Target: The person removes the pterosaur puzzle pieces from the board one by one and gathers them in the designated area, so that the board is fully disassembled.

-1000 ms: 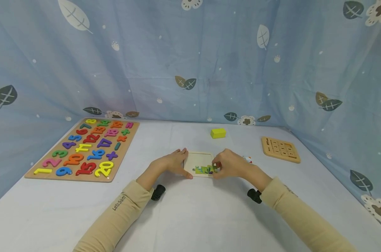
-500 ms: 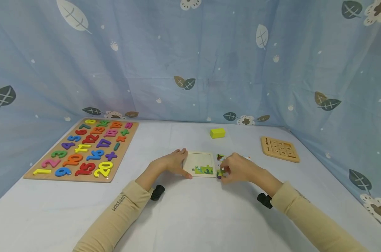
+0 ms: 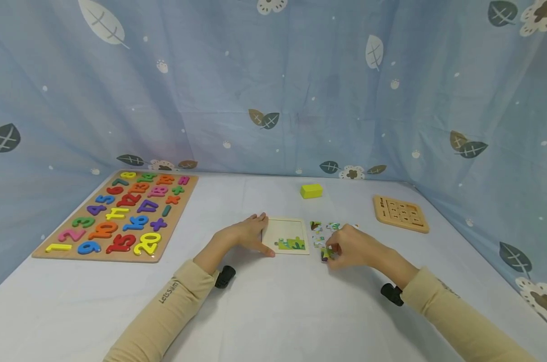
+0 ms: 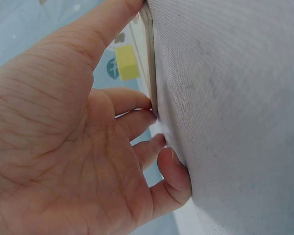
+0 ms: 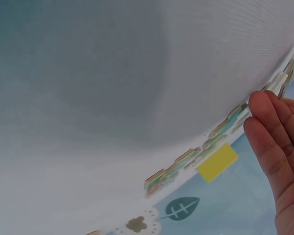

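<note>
In the head view, a pale wooden puzzle tray (image 3: 282, 229) lies mid-table, with green jigsaw pieces (image 3: 291, 244) fitted along its near side. My left hand (image 3: 246, 235) rests at the tray's left side, its thumb at the near left corner. Its fingers (image 4: 132, 100) touch the tray's edge in the left wrist view. To the right of the tray my right hand (image 3: 352, 246) pinches a green and dark puzzle piece (image 3: 325, 255), partly covered by the fingers. Loose puzzle pieces (image 3: 316, 227) lie just beyond that hand, some partly hidden by it.
A yellow-green block (image 3: 311, 191) sits behind the tray. At the left lies a large number board (image 3: 160, 241) with colourful numerals. A small wooden number-slide board (image 3: 400, 214) lies at the right. A blue patterned curtain (image 3: 201, 90) hangs behind the table.
My right hand has moved rightward from the tray's near right corner, taking the pinched puzzle piece out onto the table beside it. The left hand has stayed at the tray.
</note>
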The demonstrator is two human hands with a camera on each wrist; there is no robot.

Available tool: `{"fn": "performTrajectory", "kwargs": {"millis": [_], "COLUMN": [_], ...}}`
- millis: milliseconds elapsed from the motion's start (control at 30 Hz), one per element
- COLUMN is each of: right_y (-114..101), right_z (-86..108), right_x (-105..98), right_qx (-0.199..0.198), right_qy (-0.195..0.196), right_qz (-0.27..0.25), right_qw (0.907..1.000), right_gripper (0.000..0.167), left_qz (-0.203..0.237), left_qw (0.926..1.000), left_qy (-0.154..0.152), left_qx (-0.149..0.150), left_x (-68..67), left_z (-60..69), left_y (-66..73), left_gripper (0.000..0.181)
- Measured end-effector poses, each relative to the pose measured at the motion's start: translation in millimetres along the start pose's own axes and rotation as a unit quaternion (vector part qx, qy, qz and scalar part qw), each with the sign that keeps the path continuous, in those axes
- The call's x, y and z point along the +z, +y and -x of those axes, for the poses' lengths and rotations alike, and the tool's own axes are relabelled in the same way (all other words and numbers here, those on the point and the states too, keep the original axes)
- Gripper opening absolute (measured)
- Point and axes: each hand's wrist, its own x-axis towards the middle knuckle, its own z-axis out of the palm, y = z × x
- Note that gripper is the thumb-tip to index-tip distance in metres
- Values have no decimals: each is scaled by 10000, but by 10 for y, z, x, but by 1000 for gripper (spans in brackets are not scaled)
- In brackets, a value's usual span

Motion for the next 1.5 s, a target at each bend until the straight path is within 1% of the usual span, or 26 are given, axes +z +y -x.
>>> {"fn": "performTrajectory", "kwargs": {"millis": [233,433,733,800,900,1067,1167,1233,1333,1500], "right_y": [7,-7,-9,-12,-24,-75,-125,-158,-193,-235], "right_z": [17,3,6,7,-2,-73,-136,-178,-244,-378], "right_x": [35,52,44,33,9,-28,-43,-47,-44,-22], "right_qx": [-156,-310,-180,-124,-97,-98,-13,6,-53,-142], "right_qy": [104,183,17,-2,55,193,160,134,139,116], "right_qz": [-92,-94,-267,-288,-251,-137,-117,-131,-140,-86], "right_qw": [9998,9993,9995,9995,9996,9997,9998,9998,9998,9998], "right_gripper": [26,25,8,8,12,17,21,27,31,33], "left_qz": [92,101,117,121,100,88,54,29,-3,-33], "left_qw": [10000,9999,9999,9999,9999,9999,10000,10000,10000,10000], "left_qy": [0,25,24,27,38,31,21,21,27,28], "left_qx": [21,39,30,32,43,65,82,90,87,61], "left_x": [-2,5,9,9,12,12,13,14,15,16], "left_z": [5,-3,0,2,-2,-9,-19,-24,-26,-22], "left_y": [-3,-19,-21,-19,-24,-33,-40,-43,-41,-27], "left_gripper": [105,106,105,105,105,105,105,105,105,105]}}
